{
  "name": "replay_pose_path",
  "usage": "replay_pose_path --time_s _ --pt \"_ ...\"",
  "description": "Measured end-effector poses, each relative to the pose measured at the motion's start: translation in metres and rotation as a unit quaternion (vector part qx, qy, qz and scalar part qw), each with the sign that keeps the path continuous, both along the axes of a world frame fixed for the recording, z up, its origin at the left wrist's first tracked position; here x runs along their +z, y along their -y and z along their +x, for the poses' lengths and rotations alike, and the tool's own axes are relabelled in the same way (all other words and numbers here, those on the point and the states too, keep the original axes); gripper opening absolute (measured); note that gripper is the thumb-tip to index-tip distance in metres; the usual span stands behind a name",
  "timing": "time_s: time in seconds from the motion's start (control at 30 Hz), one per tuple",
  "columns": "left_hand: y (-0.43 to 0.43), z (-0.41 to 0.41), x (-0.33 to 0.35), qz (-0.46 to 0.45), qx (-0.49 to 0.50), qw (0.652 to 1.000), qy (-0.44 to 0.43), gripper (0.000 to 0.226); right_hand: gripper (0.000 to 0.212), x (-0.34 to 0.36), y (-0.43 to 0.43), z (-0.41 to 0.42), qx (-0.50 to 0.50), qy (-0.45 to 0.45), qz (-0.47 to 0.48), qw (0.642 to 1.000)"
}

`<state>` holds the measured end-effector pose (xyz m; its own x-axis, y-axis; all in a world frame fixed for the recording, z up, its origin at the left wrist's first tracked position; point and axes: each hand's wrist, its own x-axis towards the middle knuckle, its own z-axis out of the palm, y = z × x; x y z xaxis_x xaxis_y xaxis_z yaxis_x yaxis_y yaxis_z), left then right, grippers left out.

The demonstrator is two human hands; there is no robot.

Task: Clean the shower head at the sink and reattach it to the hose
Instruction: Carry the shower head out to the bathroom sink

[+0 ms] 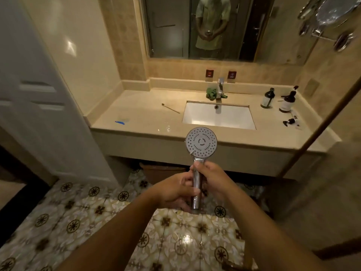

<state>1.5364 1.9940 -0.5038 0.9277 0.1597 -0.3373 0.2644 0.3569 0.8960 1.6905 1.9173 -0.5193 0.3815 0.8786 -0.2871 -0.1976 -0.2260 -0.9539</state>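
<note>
Your left hand (pixel 175 190) and right hand (pixel 213 178), both curled round the chrome handle, hold the shower head (pixel 200 143) upright, spray face toward you, above the patterned floor tiles (pixel 93 210) and just in front of the surface (pixel 146 116). Beyond it: white sink (pixel 218 119) set into that surface, faucet (pixel 220 88) behind the basin, green cloth (pixel 212 93) bunched at the faucet's base. Further out: thin stick (pixel 171 108) left of the sink, blue item (pixel 119 122) near the left front edge, dark bottles (pixel 267 98) on the right.
</note>
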Motion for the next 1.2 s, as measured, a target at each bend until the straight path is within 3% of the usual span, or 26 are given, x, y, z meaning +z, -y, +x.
replay_pose_path --time_s 0.17,0.5,0.67,0.8,0.97,1.2 --pt "-0.048 0.047 0.0 0.058 0.044 0.997 -0.018 0.042 0.028 0.005 -0.059 0.048 0.01 0.031 -0.014 0.999" --pt "-0.187 0.106 -0.021 0.024 0.039 0.999 -0.01 0.047 0.032 -0.002 -0.19 0.105 0.022 -0.002 -0.04 0.999" --pt "-0.271 0.133 -0.032 0.003 0.035 0.999 -0.003 0.032 0.031 -0.002 -0.267 0.124 -0.017 -0.085 -0.05 0.995" --pt "-0.326 0.154 -0.03 -0.002 0.028 1.0 -0.001 0.034 0.026 -0.004 -0.316 0.139 -0.032 -0.008 -0.053 0.998" --pt "-0.371 0.175 -0.03 0.012 0.019 1.0 -0.005 0.041 0.027 -0.004 -0.356 0.161 -0.038 -0.02 -0.052 0.998" --pt "-0.418 0.218 -0.039 -0.046 0.045 0.998 -0.02 0.037 0.025 -0.015 -0.402 0.202 -0.03 -0.028 -0.059 0.997"
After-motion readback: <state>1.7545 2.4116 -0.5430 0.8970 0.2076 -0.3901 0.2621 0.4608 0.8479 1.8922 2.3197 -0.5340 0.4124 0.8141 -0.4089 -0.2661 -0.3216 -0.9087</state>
